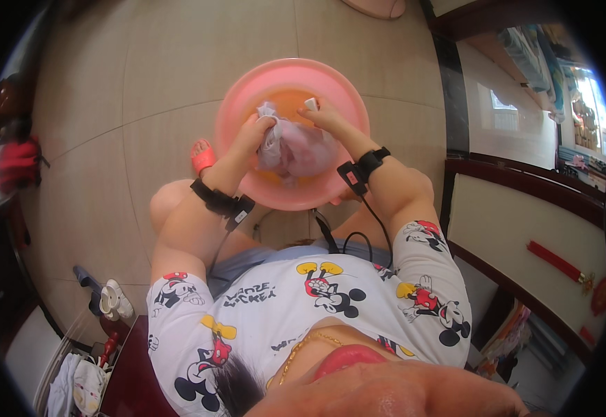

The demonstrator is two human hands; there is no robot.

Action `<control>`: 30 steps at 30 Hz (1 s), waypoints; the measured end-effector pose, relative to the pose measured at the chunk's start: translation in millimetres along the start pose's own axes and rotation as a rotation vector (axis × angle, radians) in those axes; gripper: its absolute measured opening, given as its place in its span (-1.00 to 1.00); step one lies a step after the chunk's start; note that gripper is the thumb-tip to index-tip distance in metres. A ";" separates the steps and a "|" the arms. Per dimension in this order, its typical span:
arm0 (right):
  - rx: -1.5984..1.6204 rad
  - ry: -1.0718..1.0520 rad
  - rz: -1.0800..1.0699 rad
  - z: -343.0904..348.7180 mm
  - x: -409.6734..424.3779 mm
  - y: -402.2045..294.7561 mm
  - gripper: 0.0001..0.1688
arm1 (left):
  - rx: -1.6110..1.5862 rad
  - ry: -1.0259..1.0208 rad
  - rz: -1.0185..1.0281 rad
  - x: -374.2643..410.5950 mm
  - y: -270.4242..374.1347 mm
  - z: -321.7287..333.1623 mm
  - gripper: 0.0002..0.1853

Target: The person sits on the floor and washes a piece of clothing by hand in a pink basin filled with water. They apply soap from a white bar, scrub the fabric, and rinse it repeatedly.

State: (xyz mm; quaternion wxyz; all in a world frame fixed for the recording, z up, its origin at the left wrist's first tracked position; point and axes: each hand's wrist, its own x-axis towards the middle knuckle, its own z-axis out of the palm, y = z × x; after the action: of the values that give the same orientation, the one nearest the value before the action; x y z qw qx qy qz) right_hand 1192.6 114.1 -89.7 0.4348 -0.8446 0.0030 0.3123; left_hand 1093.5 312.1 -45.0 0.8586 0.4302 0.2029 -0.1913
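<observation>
A round pink plastic basin [235, 177] stands on the tiled floor between my knees, with orange-tinted liquid or an orange bottom [295, 95] showing inside. In it lies a bunched, wet-looking pale lilac-white cloth [303, 148]. My left hand [256, 133] grips a gathered fold of this cloth at the basin's left side. Over the far right part of the basin, my right hand [326, 115] pinches a small white block [311, 105], perhaps a piece of soap. Part of the cloth lies below the right hand, and whether they touch is unclear.
Each forearm bears a black strap with a sensor box [354, 177], and a black cable [378, 213] hangs near my lap. My foot in a coral slide sandal [202, 156] is left of the basin. White clogs [114, 301] lie behind left. A dark-framed cabinet or door [521, 208] stands at right.
</observation>
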 end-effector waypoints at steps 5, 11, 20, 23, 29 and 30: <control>-0.466 0.381 -0.331 19.1 23.1 42.4 -0.31 | 0.090 0.050 -0.112 -0.7 -5.3 -9.9 -0.67; -0.777 -0.043 -0.413 18.6 39.2 54.6 -0.36 | 0.200 -0.002 -0.072 15.6 -22.5 -8.1 -0.69; -0.583 0.249 -0.237 24.7 2.8 8.1 -0.32 | -0.113 0.012 0.001 15.7 -15.9 1.9 -0.85; -0.232 0.491 -0.372 26.8 12.7 -1.2 -0.37 | -0.206 0.044 0.056 12.9 -10.8 14.4 -0.87; 0.960 -0.148 0.040 19.0 -20.5 -36.5 -0.74 | -0.271 -0.302 -0.051 -15.5 10.7 41.4 -0.83; 1.032 -0.153 0.086 16.6 -25.9 -37.4 -0.75 | -0.287 -0.273 -0.116 -19.5 12.7 48.5 -0.82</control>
State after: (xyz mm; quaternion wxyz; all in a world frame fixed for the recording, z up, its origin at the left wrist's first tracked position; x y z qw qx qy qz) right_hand 1173.4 142.6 -55.7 0.7803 -0.4942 0.1593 0.3485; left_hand 1092.4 282.6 0.0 0.9182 0.2610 0.1342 -0.2659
